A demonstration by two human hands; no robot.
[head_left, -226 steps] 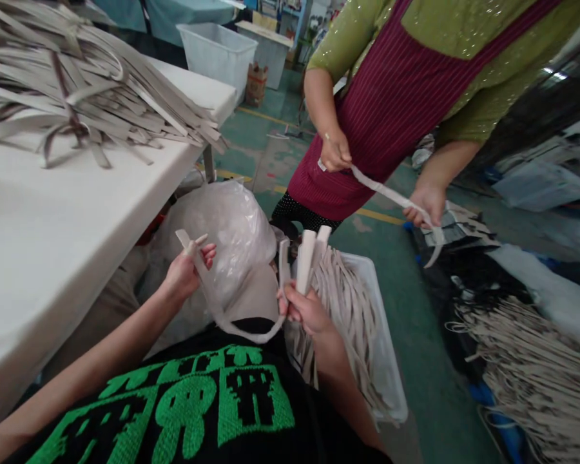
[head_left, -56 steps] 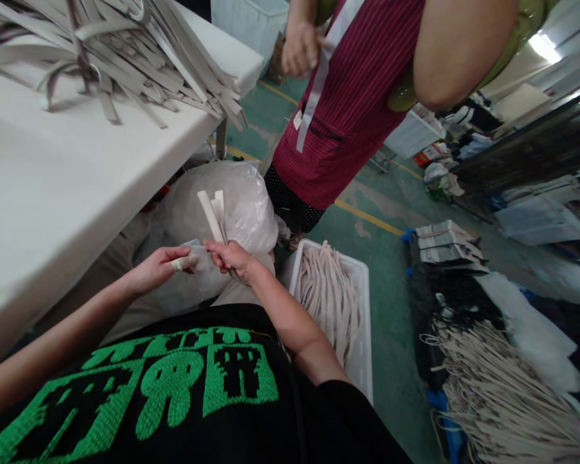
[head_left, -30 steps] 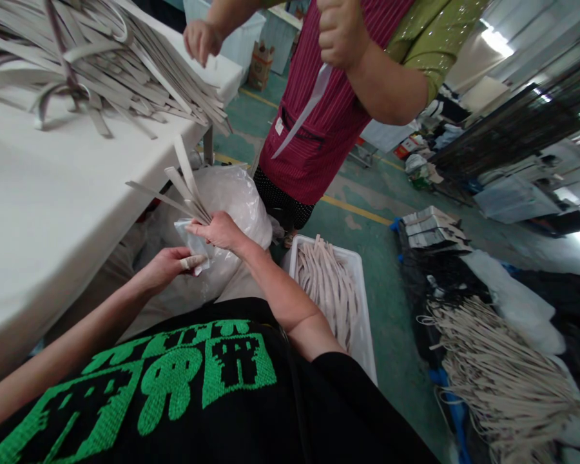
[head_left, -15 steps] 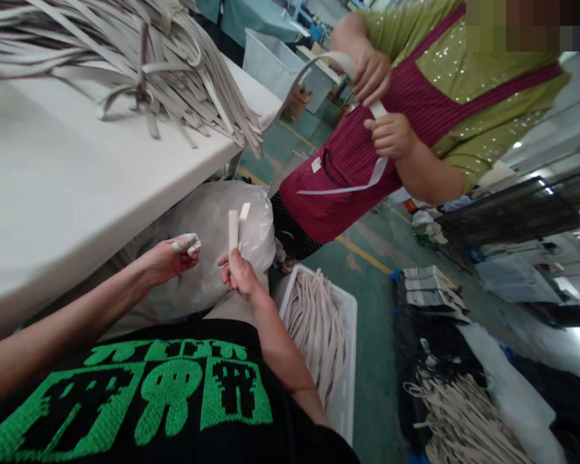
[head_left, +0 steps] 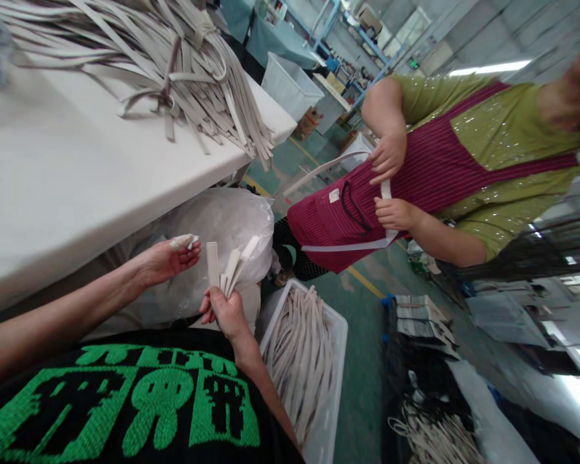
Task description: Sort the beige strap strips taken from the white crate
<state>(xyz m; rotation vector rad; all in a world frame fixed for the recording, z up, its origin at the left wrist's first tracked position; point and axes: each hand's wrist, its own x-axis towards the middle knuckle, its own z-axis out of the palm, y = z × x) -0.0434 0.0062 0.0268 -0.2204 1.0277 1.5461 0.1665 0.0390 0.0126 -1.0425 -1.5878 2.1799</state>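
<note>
My right hand (head_left: 226, 310) grips several pale, flat strips (head_left: 232, 265) in a fan. Their ends stand up above my thumb, and one leans apart to the left. To the left, my left hand (head_left: 171, 258) is palm up with loosely bent fingers. A white wrapping (head_left: 182, 241) covers its thumb or a finger; I cannot tell which. No strip shows in that hand. Behind both hands bulges a clear plastic bag (head_left: 222, 216), its contents hard to make out.
A white table (head_left: 77, 161) at left bears a heap of beige strips (head_left: 193, 71). Right of my arm, a white bin (head_left: 339, 361) holds more strips (head_left: 299, 354). Opposite stands a person in a maroon apron (head_left: 338, 219), stretching a long pale strip (head_left: 352, 246) between both hands.
My right hand has come lower and left, and its strips have fanned apart. The view has tilted up somewhat. The other person's hands have shifted along their strip.
</note>
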